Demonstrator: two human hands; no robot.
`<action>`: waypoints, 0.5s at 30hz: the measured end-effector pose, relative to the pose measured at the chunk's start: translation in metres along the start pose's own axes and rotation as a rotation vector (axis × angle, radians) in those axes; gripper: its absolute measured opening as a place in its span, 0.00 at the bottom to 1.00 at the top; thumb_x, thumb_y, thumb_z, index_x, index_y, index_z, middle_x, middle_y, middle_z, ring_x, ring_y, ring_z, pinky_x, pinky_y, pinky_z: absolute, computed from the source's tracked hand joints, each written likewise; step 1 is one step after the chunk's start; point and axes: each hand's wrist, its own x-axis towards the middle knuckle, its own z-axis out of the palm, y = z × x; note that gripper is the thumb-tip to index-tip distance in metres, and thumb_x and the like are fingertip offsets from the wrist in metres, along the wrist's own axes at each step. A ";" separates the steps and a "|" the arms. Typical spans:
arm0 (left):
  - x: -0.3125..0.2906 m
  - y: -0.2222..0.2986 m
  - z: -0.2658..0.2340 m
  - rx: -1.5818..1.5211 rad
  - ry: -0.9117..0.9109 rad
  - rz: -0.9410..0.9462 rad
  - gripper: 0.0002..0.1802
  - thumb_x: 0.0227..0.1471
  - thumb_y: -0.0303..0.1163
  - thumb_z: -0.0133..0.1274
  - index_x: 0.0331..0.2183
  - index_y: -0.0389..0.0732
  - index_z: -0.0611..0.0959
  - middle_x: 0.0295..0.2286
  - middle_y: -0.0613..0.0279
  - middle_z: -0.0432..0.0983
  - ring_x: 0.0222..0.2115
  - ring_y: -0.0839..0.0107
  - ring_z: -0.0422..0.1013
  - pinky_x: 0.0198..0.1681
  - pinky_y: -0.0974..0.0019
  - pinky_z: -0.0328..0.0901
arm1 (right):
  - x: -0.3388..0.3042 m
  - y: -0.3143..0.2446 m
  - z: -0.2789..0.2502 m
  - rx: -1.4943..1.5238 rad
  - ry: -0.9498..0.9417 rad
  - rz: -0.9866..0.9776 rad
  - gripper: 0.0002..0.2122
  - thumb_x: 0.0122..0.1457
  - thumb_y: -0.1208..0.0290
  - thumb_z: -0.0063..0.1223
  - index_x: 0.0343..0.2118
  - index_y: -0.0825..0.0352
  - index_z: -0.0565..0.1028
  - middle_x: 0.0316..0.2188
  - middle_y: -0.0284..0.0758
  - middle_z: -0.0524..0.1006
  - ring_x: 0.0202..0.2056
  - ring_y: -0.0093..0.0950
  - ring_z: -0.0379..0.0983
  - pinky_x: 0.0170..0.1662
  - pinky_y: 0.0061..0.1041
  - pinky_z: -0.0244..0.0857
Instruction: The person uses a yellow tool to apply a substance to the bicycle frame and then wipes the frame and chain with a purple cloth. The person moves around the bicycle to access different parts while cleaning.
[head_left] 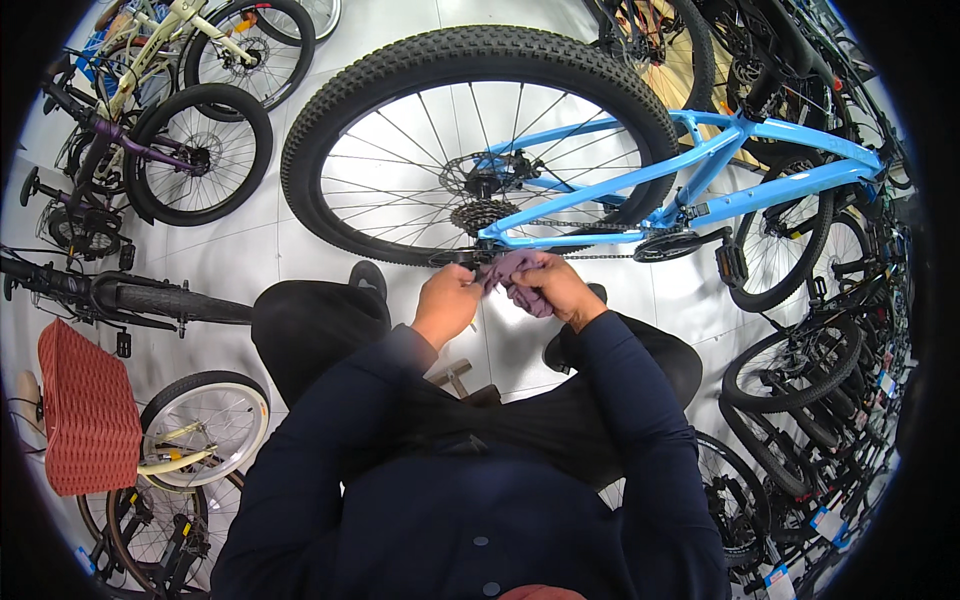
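Note:
A light blue bicycle frame stretches to the right, with its large knobbly rear wheel in front of me. My right hand is closed round a crumpled purple-grey cloth, just below the rear axle and chain. Close beside it, my left hand has its fingers pinched together at the dark rear derailleur; what lies between those fingertips is hidden. Above both hands sit the cassette and a brake disc.
The crank and pedal stick out to the right. Several bicycles crowd the right side. At the left are a purple bicycle, a red woven basket and a white-rimmed wheel. My knees flank the white tiled floor.

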 end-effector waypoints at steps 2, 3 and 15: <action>0.002 -0.025 0.006 -0.053 0.014 -0.140 0.18 0.50 0.29 0.59 0.42 0.29 0.81 0.33 0.50 0.82 0.33 0.63 0.77 0.37 0.62 0.71 | 0.003 0.004 0.000 0.195 0.074 -0.055 0.11 0.59 0.81 0.52 0.44 0.71 0.79 0.25 0.35 0.79 0.29 0.22 0.76 0.33 0.23 0.71; 0.005 -0.035 0.011 -0.121 0.041 -0.218 0.18 0.48 0.29 0.60 0.41 0.29 0.81 0.34 0.51 0.80 0.33 0.63 0.76 0.36 0.62 0.70 | 0.005 0.006 0.001 0.142 0.110 -0.107 0.10 0.59 0.81 0.53 0.43 0.71 0.79 0.26 0.34 0.79 0.28 0.22 0.76 0.33 0.23 0.71; 0.021 -0.037 0.021 -0.388 -0.092 -0.232 0.16 0.54 0.30 0.54 0.41 0.29 0.84 0.36 0.55 0.82 0.33 0.72 0.75 0.37 0.66 0.68 | 0.007 0.038 0.012 -1.065 0.327 -0.215 0.14 0.49 0.71 0.63 0.39 0.67 0.80 0.29 0.44 0.82 0.31 0.40 0.80 0.37 0.34 0.73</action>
